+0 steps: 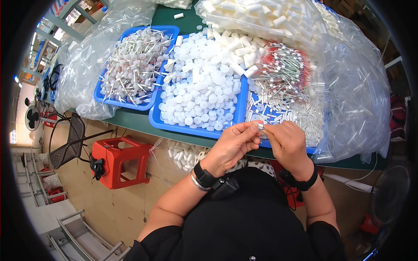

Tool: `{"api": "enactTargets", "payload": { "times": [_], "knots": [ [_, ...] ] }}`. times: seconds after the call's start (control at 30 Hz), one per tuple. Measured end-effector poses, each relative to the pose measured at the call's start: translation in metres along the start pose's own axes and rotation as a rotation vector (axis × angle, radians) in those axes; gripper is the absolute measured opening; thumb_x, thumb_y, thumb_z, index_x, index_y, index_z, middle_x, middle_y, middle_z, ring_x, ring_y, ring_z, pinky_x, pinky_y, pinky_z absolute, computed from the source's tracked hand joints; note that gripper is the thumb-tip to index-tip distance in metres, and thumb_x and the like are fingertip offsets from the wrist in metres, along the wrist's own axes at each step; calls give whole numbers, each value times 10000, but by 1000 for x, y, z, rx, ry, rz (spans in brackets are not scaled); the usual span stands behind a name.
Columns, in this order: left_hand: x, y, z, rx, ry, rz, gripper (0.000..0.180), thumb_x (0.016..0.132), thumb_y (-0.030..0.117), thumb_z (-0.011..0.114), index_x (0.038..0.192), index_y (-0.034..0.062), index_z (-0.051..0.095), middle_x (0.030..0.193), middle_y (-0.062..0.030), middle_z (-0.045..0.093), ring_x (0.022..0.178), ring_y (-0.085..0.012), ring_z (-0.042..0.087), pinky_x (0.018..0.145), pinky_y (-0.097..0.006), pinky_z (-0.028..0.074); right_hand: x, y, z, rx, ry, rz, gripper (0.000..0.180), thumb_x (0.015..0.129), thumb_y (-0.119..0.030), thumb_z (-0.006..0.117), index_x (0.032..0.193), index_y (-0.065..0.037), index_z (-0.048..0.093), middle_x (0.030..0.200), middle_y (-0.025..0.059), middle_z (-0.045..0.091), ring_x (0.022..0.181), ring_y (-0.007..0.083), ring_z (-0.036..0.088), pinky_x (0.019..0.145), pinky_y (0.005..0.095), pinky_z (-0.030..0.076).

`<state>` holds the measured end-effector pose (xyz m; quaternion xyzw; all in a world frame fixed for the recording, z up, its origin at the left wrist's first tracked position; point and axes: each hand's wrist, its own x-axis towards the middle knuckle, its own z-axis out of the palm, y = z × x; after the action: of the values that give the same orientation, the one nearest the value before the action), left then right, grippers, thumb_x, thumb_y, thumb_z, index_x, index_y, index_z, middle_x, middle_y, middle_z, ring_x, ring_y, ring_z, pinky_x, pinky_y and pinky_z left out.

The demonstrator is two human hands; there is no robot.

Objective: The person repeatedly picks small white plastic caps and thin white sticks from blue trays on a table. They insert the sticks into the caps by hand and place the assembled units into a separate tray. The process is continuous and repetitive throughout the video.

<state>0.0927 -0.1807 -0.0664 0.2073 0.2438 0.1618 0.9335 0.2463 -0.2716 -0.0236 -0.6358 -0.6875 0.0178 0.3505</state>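
A small, pale, clear-looking tube piece (260,126) sits pinched between both hands, just above the near edge of the blue tray (278,116) of red-tipped sticks. The left hand (233,145) and right hand (285,141) clamp it with touching fingertips; finer detail is too small to tell.

Floor: tan tiled floor (109,204).
Table: green worktable (135,119), edge running across the view.
Seating: red plastic stool (117,161); black mesh chair (69,139).
Fans: standing fan (32,117) left; another fan (389,195) right.

Black short sleeves, black wristbands, perhaps a silver bangle (197,184) too.
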Motion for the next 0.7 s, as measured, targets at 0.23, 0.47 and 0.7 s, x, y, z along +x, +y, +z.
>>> {"api": "enactTargets", "payload": {
  "times": [0.23, 0.47, 0.7],
  "knots": [
    [-4, 15, -3, 80, 101, 198, 317, 945, 253, 618, 1136, 1, 599, 864, -18, 610, 689, -73, 564, 654, -211, 496, 1, 20, -26, 106, -76, 372, 62, 822, -82, 666, 830, -21, 673, 744, 127, 636, 691, 307, 596, 630, 387, 472],
    [-2, 12, -5, 87, 150, 204, 328, 949, 275, 608, 1146, 13, 590, 938, -58, 637, 852, -141, 650, 753, -263, 540, -13, 29, -11, -360, -326, 157, 58, 753, -77, 664, 734, -46, 619, 747, 103, 576, 780, 283, 574, 731, 394, 453],
    [-4, 13, -1, 68, 145, 206, 340, 961, 244, 591, 1186, -8, 561, 1000, -110, 647, 962, -204, 663, 837, -298, 552, -13, 37, -12, -399, -389, 57, 39, 766, -41, 621, 753, -32, 586, 748, 118, 591, 722, 290, 590, 690, 392, 464]
  ]
}}
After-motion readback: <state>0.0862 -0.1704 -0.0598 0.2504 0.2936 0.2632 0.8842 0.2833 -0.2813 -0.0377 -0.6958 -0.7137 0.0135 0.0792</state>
